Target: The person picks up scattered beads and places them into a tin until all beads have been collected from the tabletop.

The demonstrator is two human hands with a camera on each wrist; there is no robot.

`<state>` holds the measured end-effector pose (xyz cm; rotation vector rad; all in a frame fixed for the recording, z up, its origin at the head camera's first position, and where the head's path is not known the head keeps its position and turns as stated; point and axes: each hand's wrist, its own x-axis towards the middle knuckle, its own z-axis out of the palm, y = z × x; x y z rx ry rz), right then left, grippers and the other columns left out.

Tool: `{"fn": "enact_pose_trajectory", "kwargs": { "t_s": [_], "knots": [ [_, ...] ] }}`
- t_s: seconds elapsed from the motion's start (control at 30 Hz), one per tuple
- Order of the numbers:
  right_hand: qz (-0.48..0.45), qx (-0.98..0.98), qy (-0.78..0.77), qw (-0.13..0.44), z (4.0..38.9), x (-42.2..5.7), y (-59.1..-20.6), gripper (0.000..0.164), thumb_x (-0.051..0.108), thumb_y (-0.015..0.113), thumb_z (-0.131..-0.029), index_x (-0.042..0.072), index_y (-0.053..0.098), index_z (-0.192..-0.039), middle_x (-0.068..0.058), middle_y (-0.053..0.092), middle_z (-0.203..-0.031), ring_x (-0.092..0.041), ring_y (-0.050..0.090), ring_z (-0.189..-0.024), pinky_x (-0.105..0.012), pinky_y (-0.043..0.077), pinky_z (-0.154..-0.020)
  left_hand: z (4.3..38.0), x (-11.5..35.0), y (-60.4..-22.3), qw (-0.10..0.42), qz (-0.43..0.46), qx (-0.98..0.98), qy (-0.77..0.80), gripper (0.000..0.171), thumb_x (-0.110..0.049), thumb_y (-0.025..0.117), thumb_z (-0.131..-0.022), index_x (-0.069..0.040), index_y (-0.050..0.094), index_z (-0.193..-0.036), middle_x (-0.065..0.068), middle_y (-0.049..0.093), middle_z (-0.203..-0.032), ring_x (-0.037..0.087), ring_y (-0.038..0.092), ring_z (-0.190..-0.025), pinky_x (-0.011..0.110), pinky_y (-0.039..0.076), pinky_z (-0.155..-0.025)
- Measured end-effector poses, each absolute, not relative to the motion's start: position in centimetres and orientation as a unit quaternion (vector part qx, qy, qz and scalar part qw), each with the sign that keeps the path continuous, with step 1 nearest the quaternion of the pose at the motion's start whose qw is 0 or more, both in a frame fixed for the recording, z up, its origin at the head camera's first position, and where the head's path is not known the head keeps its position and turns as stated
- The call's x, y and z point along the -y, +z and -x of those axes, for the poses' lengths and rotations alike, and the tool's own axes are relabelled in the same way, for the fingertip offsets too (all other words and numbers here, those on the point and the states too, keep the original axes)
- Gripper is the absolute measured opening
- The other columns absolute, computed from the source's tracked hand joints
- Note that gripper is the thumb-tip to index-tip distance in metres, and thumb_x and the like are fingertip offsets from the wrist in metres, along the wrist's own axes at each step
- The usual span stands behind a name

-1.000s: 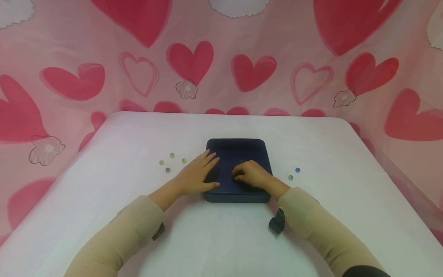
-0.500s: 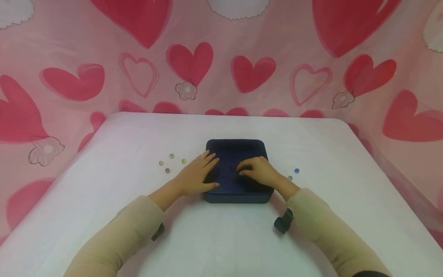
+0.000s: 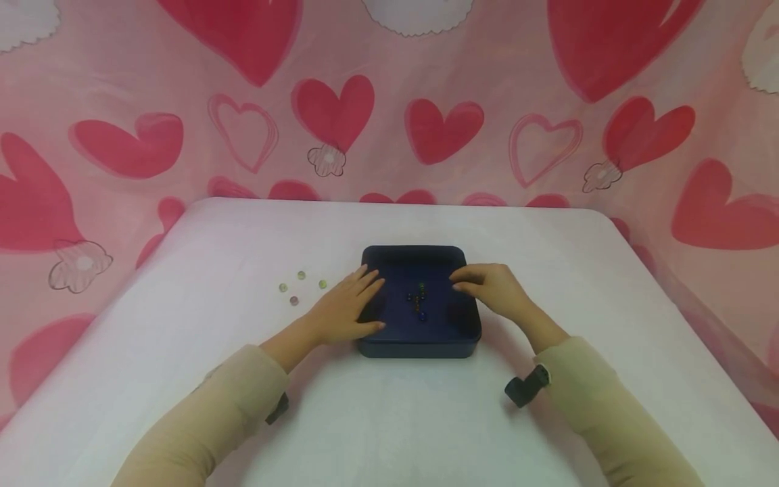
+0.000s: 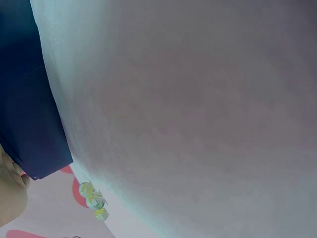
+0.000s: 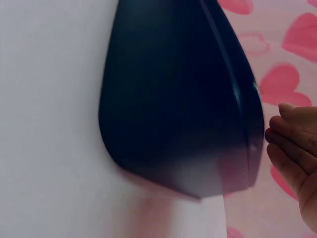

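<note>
A dark blue rectangular tray (image 3: 420, 350) stands mid-table, with several small glass marbles (image 3: 422, 316) grouped on its floor. My left hand (image 3: 342, 308) rests at its left rim, fingers spread straight. Over the right rim is my right hand (image 3: 491, 287), palm down, fingers loosely bent and nothing visible between them. In the right wrist view these fingers (image 5: 292, 144) lie together beside the tray wall (image 5: 178, 114). Left of the tray lie several clear marbles (image 3: 301, 275), some yellowish and one purplish (image 3: 294, 301). The left wrist view shows yellow-tinted marbles (image 4: 95, 201) past the tray's corner.
The table has a white cover (image 3: 389, 419). Behind it hangs a pink sheet with red hearts (image 3: 444, 128). Each wrist carries a small black camera, the right one (image 3: 526, 387) hanging below the sleeve.
My right hand has lifted from the tray's floor and moved right to the rim, uncovering the marbles inside. It now covers where two marbles lay on the right. My left hand stays put.
</note>
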<state>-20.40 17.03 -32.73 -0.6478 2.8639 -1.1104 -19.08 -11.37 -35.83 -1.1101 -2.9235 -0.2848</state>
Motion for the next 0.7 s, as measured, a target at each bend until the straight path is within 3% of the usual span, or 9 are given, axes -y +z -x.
{"fn": "enact_pose_trajectory", "kwargs": {
  "t_s": [0.37,0.7],
  "knots": [
    [0.167,-0.916,-0.363,-0.031,20.5,-20.6,-32.8,0.023,0.017,0.061,-0.08,0.005,0.065,-0.099,-0.01,0.063,-0.097,-0.025,0.058,-0.09,-0.039,0.046,-0.077,19.2,11.4,-35.9,-0.006,0.35,0.932,-0.088,0.076,-0.054,0.043,-0.081,-0.005,0.024,-0.136,0.012,0.017,-0.141,0.025,0.001,-0.13,0.034,0.005,-0.103],
    [0.12,-0.928,-0.353,-0.012,20.7,-23.9,-33.9,0.03,0.025,0.058,-0.083,0.003,0.062,-0.102,-0.014,0.061,-0.101,-0.029,0.054,-0.096,-0.045,0.041,-0.082,19.3,11.4,-36.2,-0.002,0.356,0.93,-0.09,0.076,-0.054,0.042,-0.081,-0.005,0.024,-0.136,0.013,0.017,-0.141,0.025,0.001,-0.13,0.033,0.005,-0.103]
  ]
}}
